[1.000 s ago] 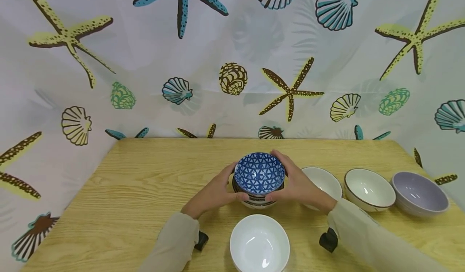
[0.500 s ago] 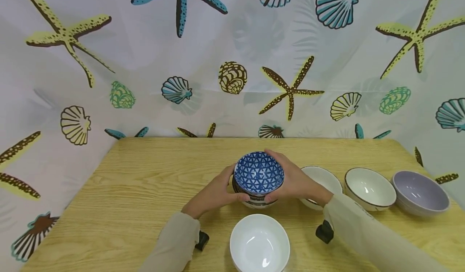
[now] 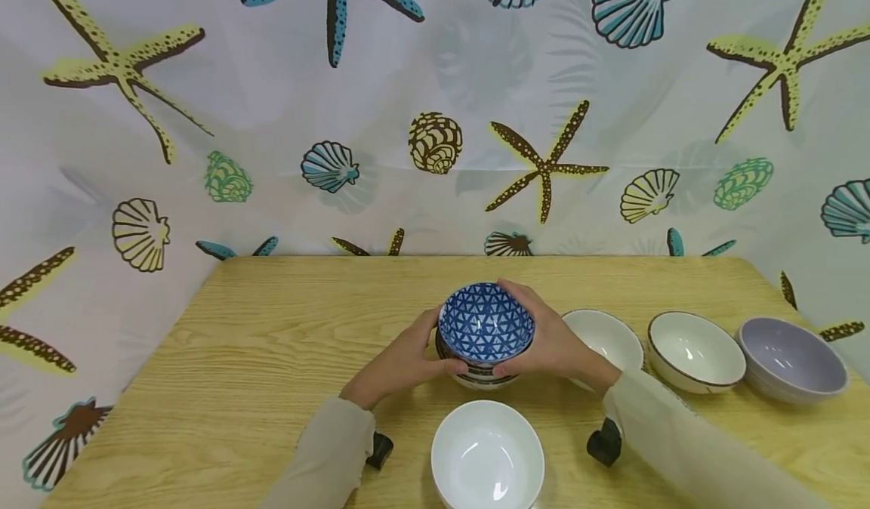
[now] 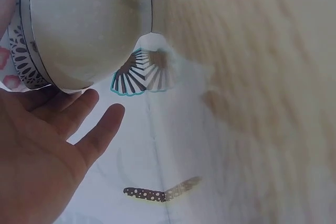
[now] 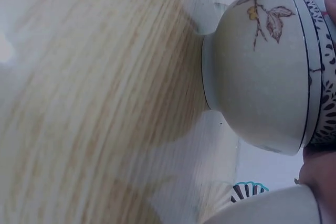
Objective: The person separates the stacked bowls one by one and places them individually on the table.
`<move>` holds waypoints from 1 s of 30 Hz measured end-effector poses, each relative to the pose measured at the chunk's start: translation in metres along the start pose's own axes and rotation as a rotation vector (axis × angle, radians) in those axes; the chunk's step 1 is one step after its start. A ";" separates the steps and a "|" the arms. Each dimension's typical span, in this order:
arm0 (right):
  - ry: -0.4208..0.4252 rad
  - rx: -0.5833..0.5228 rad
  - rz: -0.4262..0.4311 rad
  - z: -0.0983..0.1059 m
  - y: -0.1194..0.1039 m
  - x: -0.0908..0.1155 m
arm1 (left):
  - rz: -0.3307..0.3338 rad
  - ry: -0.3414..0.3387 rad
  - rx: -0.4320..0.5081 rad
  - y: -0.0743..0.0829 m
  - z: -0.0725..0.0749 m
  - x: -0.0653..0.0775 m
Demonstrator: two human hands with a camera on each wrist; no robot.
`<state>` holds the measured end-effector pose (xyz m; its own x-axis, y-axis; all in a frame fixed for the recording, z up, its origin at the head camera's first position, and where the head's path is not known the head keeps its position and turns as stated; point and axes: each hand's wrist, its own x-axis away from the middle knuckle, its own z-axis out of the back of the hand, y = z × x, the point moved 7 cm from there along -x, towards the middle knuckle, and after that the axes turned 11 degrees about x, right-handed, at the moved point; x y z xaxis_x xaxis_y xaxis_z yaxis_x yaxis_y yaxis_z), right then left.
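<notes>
A blue bowl with a triangle pattern (image 3: 485, 322) tops a stack of bowls at the middle of the table. My left hand (image 3: 401, 362) holds it from the left, thumb at the front. My right hand (image 3: 553, 343) grips the right side, fingertips at the far rim and thumb in front. Beneath is a cream bowl with a flower sprig (image 5: 257, 66), standing on the table in the right wrist view. Above its rim shows a band of dark petal marks (image 5: 327, 87). How many bowls are stacked is hard to tell.
A plain white bowl (image 3: 487, 448) stands in front of the stack. To the right are a white bowl (image 3: 605, 337) partly behind my right forearm, a brown-rimmed cream bowl (image 3: 695, 350) and a lilac bowl (image 3: 788, 358). A shell-print cloth (image 3: 381, 116) hangs behind the wooden table (image 3: 272, 358).
My right hand has shifted slightly left, closer round the blue bowl. My left hand and the stack stay almost where they were.
</notes>
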<state>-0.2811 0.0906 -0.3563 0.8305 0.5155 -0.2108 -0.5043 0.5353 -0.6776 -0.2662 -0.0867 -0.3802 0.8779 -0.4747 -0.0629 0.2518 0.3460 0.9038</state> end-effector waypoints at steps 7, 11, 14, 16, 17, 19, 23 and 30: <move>0.054 0.007 0.003 0.006 -0.004 0.003 | -0.015 -0.002 -0.004 0.007 0.001 -0.001; 0.077 0.007 0.013 0.010 -0.007 0.004 | -0.008 -0.011 0.007 0.008 0.001 -0.001; 0.094 0.007 0.018 0.013 -0.010 0.006 | 0.002 -0.012 0.015 0.007 0.001 -0.001; 0.101 0.005 0.016 0.015 -0.013 0.007 | 0.004 -0.012 0.021 0.007 0.002 -0.002; 0.105 0.007 0.018 0.016 -0.014 0.007 | 0.003 -0.012 0.024 0.006 0.002 -0.002; 0.113 0.008 0.020 0.017 -0.015 0.008 | -0.007 -0.011 0.031 0.006 0.002 -0.002; 0.128 0.016 0.030 0.019 -0.018 0.014 | -0.018 -0.018 0.030 0.003 0.000 -0.002; 0.150 0.012 0.034 0.026 -0.021 0.025 | 0.031 -0.007 0.011 -0.001 0.000 -0.001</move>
<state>-0.2559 0.1095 -0.3294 0.8384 0.4284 -0.3369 -0.5348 0.5273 -0.6603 -0.2672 -0.0864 -0.3809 0.8821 -0.4700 -0.0319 0.2204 0.3519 0.9097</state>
